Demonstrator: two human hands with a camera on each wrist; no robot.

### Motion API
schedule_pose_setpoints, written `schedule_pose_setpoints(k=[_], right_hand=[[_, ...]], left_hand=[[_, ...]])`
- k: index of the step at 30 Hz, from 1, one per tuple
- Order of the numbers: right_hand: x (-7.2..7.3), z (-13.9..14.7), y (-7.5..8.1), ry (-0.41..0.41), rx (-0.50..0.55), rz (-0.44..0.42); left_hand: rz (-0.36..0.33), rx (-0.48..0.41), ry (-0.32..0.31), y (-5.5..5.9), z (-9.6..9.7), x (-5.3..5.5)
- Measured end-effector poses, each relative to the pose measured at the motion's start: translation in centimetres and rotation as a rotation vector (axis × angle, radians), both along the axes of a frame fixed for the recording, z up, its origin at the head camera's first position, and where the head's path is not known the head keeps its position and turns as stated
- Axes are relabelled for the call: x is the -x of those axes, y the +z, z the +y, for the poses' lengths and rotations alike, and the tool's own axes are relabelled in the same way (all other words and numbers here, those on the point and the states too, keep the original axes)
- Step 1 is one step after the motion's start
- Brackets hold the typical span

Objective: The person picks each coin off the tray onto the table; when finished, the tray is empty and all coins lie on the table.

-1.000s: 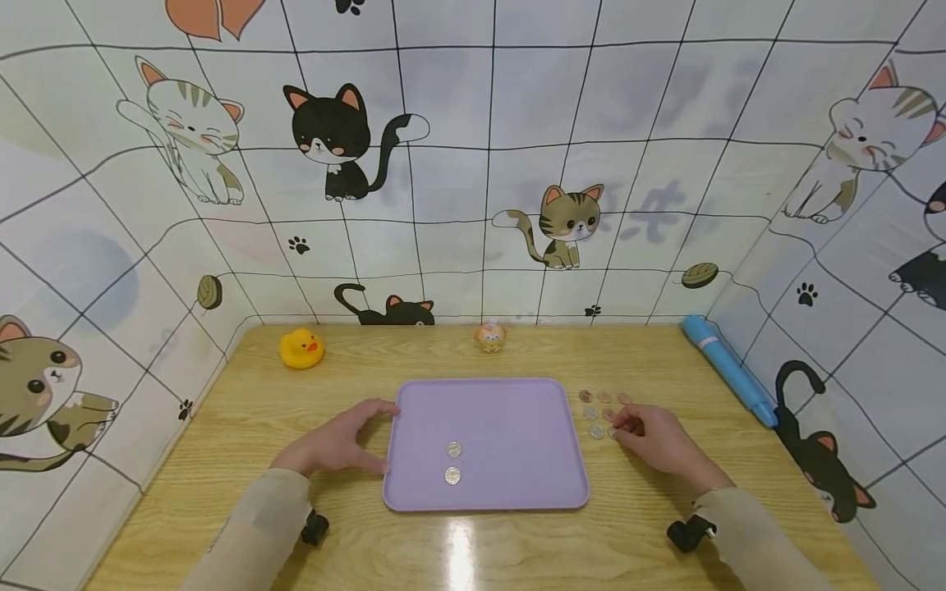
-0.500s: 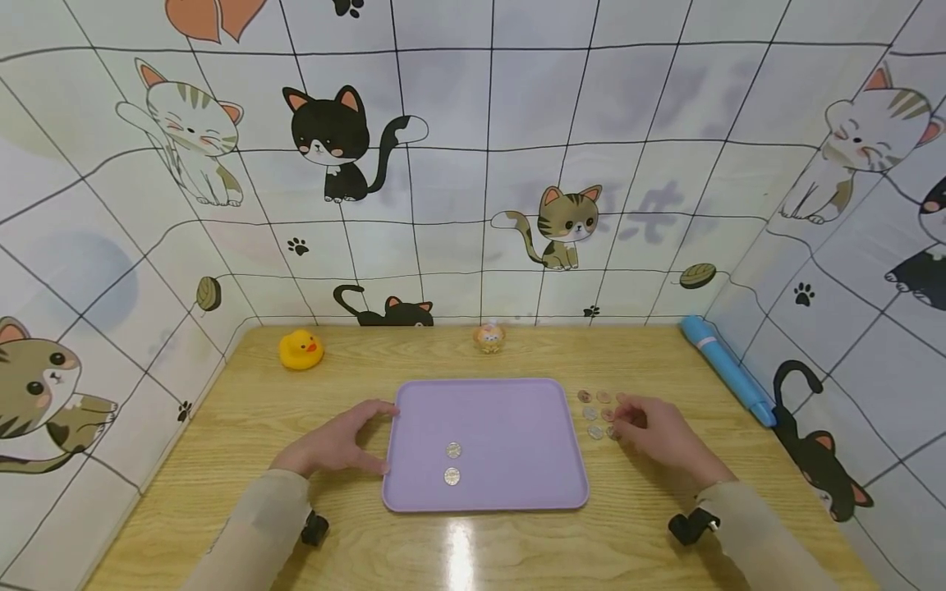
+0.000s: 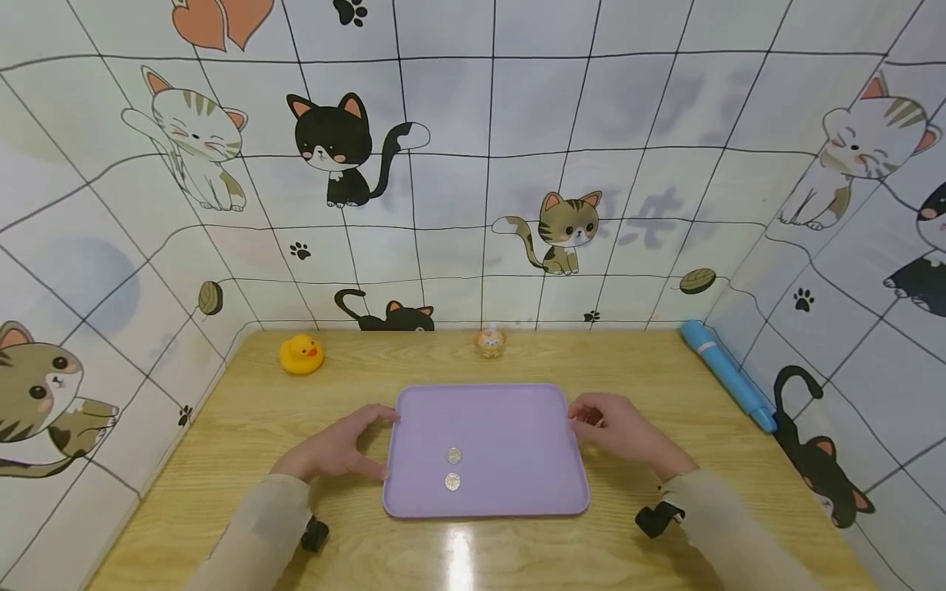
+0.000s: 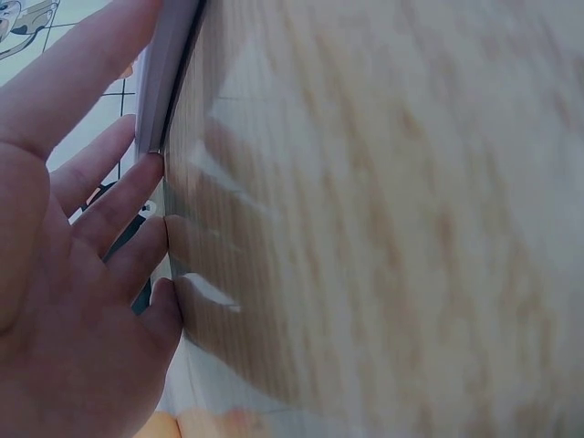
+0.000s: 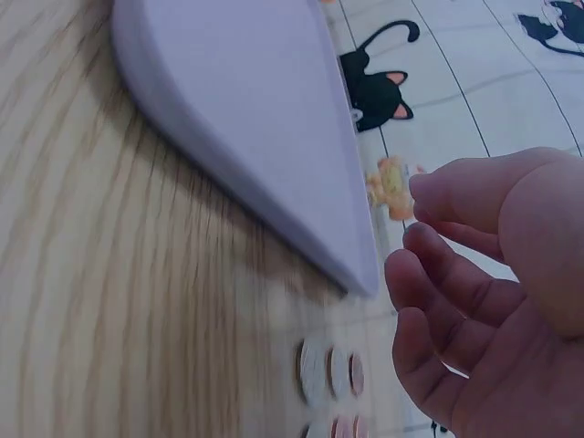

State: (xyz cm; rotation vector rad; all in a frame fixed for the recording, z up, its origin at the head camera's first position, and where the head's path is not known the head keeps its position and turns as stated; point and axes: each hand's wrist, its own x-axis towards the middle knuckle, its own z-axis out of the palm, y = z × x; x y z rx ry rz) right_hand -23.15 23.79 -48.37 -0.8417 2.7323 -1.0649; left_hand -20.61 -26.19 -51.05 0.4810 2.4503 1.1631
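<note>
A shallow lavender tray [image 3: 517, 451] lies mid-table with two silvery coins [image 3: 454, 468] in its left half. My left hand [image 3: 340, 443] rests at the tray's left side, thumb and fingers spread along the rim; the left wrist view shows those fingers fairly straight. At the tray's right rim is my right hand [image 3: 617, 427], its thumb and forefinger pinched together as if on a coin, which the fingertips hide. Several silver and copper coins [image 5: 313, 372] lie on the table beside the tray in the right wrist view; the right hand covers them in the head view.
Along the table's back edge sit a yellow rubber duck [image 3: 301, 355] and a small round figurine [image 3: 490, 342]. A blue tube [image 3: 727, 376] lies along the right edge. A cat-printed cloth [image 3: 458, 197] walls in the back and both sides.
My right hand has moved left from the right side of the coins to the tray's right rim and now blocks the coins from the head camera. The left hand has stayed put.
</note>
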Motion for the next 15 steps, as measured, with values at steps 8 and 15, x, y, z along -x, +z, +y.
schedule_pose_setpoints(k=[8, 15], right_hand=[[0.1, -4.1, 0.6, 0.172, -0.042, -0.01], [0.5, -7.9, 0.2, 0.302, -0.078, 0.011]], left_hand=[[0.008, -0.002, -0.019, -0.3, 0.2, 0.2], [0.02, 0.008, -0.006, -0.6, -0.1, 0.3]])
